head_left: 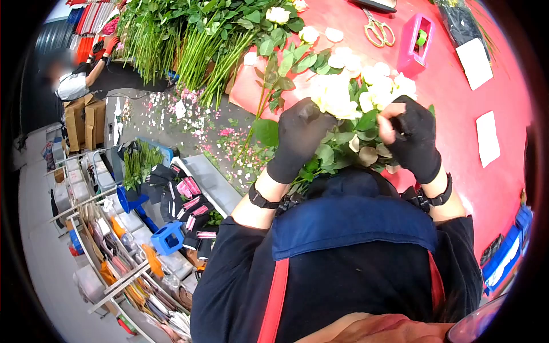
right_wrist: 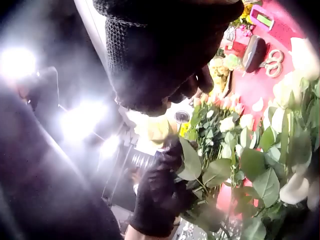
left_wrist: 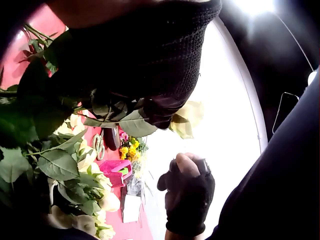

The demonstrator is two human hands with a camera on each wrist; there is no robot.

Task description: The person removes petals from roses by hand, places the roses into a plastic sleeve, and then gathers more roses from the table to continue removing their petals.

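My left hand [head_left: 303,137], in a black fingerless glove, grips a leafy rose stem just below its bloom. That pale cream rose [left_wrist: 187,120] sticks out beyond the fingers in the left wrist view; its bloom shows clearly in the right wrist view too. My right hand [head_left: 412,134], gloved alike, is raised with loosely bent fingers, and nothing shows in it. From the right wrist, its fingertips appear close over the rose bloom. A cluster of cream roses [head_left: 337,94] lies on the red table [head_left: 457,143] beyond and between my hands, with leaves partly hidden by them.
Gold-handled scissors [head_left: 378,33] and a pink tape dispenser [head_left: 416,43] lie at the table's far side. White papers [head_left: 488,139] are on the right. A large bundle of green stems [head_left: 171,46] hangs over the left edge. Another person [head_left: 74,83] works at far left; petals litter the floor.
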